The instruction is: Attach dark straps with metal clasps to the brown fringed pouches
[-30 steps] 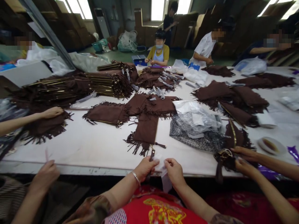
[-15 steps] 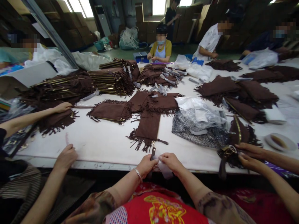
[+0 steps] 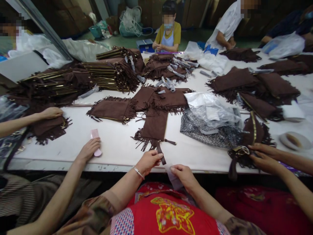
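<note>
My left hand (image 3: 149, 160) pinches a dark brown strap (image 3: 160, 152) attached near the zipper corner of a fringed brown pouch (image 3: 154, 125), which lies flat on the white table in front of me. In my right hand (image 3: 184, 176) is a translucent plastic sleeve (image 3: 174, 178), held between thumb and fingers just below the strap's free end. The sleeve's upper edge is close to the strap; whether they touch I cannot tell. A thin zipper pull (image 3: 170, 142) sticks out to the right of the pouch corner.
More fringed pouches (image 3: 111, 109) lie beyond, with tall stacks (image 3: 111, 75) behind. To the right sits a speckled cloth (image 3: 207, 130) under clear plastic bags (image 3: 212, 109). At left a co-worker's hand (image 3: 90, 148) holds a pink comb (image 3: 95, 133); another co-worker's hands (image 3: 265, 156) hold a pouch at right.
My hands have drawn apart: the left moved up and left with the strap, the right slightly down and right with the sleeve. The left co-worker's comb hand moved right and set the comb down lower.
</note>
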The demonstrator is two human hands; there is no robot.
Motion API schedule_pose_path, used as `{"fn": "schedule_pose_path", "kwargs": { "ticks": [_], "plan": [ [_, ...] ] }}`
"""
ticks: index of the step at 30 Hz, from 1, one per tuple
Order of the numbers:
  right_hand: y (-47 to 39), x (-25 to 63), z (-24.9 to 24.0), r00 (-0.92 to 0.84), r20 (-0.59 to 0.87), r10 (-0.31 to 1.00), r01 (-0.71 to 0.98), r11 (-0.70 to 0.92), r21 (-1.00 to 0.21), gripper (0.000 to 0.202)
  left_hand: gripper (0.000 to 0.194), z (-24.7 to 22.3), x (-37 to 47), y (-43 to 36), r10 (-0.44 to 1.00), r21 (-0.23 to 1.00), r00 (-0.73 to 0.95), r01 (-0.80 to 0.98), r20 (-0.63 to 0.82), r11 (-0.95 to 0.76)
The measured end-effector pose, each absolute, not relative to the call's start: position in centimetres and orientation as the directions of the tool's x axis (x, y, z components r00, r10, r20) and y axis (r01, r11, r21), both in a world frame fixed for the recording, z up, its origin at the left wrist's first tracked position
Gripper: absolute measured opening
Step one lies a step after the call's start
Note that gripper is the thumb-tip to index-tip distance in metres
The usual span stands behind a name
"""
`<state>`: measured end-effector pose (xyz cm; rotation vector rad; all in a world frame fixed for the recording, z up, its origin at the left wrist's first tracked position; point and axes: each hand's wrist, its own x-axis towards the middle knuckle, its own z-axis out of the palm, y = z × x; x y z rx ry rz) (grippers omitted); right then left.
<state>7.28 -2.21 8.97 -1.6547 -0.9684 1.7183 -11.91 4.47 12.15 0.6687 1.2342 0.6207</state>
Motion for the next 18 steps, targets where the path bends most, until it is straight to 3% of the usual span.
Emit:
{"fn": "schedule_pose_path", "kwargs": {
  "ticks": [9,18],
  "plan": [
    [-2.2,6.7,9.5,-0.055,-0.599,0.799,0.085,-0.594,-0.8,0.031,0.022,11.0,-10.3,4.3,0.816,0.819,0.063,0.05,-0.574,0.572],
    [-2.5,6.6,8.9,-0.029,-0.598,0.801,0.076,-0.595,-0.8,0.034,0.021,11.7,-10.1,4.0,0.814,0.816,0.065,0.08,-0.577,0.572]
  ]
}}
